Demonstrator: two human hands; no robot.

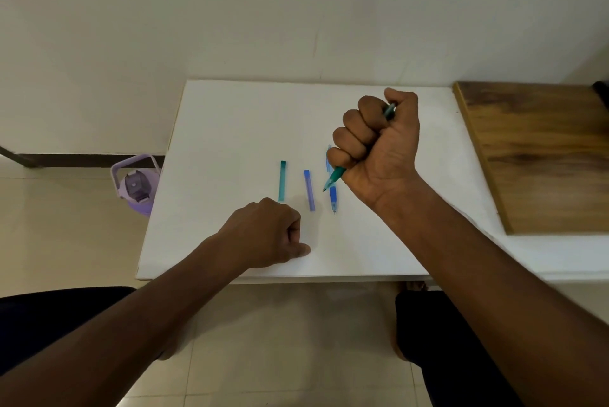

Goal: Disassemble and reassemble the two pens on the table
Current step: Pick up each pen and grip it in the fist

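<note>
My right hand [379,146] is raised over the white table [230,130], fisted around a teal pen body [336,176] whose tip points down and left; its rear end shows above my thumb. Under that hand a blue pen body [333,197] lies on the table, tip toward me, its far end partly hidden by my fingers. A teal cap [282,181] and a blue cap [309,191] lie side by side to the left. My left hand [267,235] rests on the table near the front edge, fingers curled, thumb out, holding nothing that I can see.
A wooden board [540,149] lies at the table's right end. A lilac water bottle [136,184] stands on the tiled floor by the table's left edge. The wall runs right behind the table. My knees sit below the front edge.
</note>
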